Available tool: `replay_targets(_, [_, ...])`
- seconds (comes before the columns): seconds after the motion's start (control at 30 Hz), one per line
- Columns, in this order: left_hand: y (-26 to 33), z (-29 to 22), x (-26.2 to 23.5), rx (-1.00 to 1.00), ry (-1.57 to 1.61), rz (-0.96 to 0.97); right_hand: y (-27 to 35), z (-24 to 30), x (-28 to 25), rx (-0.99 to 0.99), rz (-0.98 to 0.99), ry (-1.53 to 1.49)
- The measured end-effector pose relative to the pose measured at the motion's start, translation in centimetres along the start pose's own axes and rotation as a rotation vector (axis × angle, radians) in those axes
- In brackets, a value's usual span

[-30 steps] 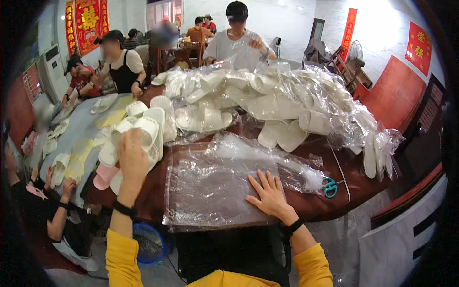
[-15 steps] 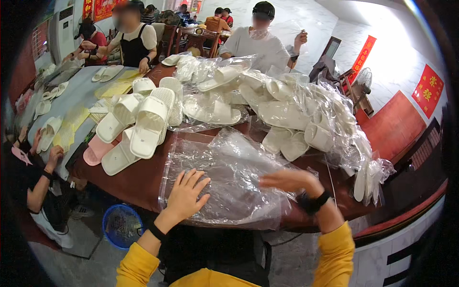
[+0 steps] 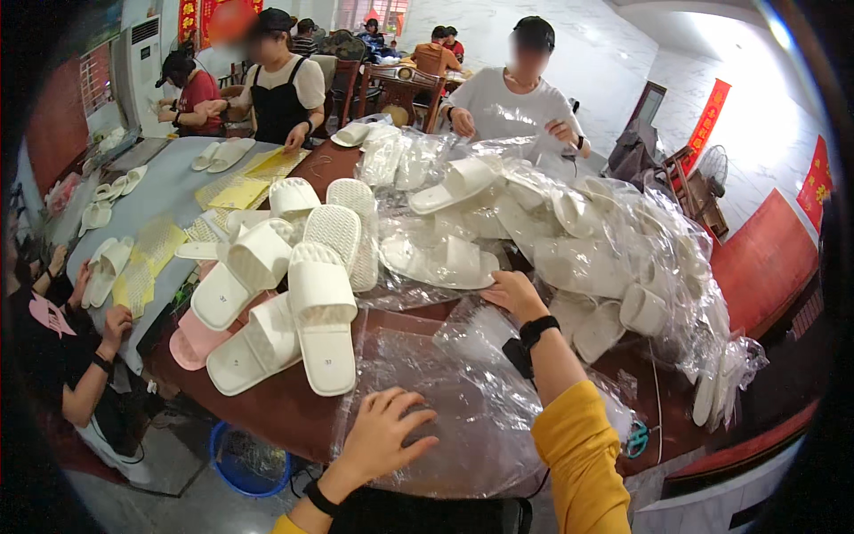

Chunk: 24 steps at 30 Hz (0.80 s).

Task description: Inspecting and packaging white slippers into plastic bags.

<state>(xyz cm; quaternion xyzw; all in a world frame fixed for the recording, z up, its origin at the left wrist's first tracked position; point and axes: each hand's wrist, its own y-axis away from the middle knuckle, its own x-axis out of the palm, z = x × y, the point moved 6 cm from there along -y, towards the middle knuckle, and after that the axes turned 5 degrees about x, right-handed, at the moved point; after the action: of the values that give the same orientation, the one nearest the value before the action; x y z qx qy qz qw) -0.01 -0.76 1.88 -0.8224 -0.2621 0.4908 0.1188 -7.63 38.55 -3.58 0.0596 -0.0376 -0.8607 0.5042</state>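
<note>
Two hands in view | my left hand [image 3: 384,438] flat, fingers spread, pressing stack of clear plastic bags [image 3: 463,400] on bench [image 3: 276,405] | my right hand [image 3: 514,295] reaching over bags, touching bagged white slippers [image 3: 440,260], grip unclear | loose white slippers [image 3: 302,303] lie left of bags.

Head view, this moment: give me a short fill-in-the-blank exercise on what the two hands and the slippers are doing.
1. The left hand lies flat on a stack of clear ____ bags.
2. The right hand reaches toward a bagged pair of slippers whose colour is ____.
3. Under the loose unbagged slippers, one slipper is ____ in colour.
4. Under the table edge stands a blue ____.

Missing words: plastic; white; pink; bucket
</note>
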Motion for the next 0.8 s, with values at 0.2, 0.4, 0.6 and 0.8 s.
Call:
replay_targets(0.2, [0.6,0.2,-0.4,-0.034,0.031,0.044,0.5,1.4,5.2,0.376,-0.292,-0.511])
replay_targets(0.4, [0.9,0.3,-0.4,-0.063,0.029,0.050,2.3,9.3,8.0,0.092,-0.209,-0.603])
replay_targets(0.6, [0.9,0.4,0.3,-0.022,-0.104,0.068,12.1,17.3,5.5,-0.074,-0.054,-0.721])
replay_targets(0.8, [1.8,2.1,1.8,-0.065,-0.100,0.088,32.7,13.7,5.5,-0.184,-0.256,-0.117])
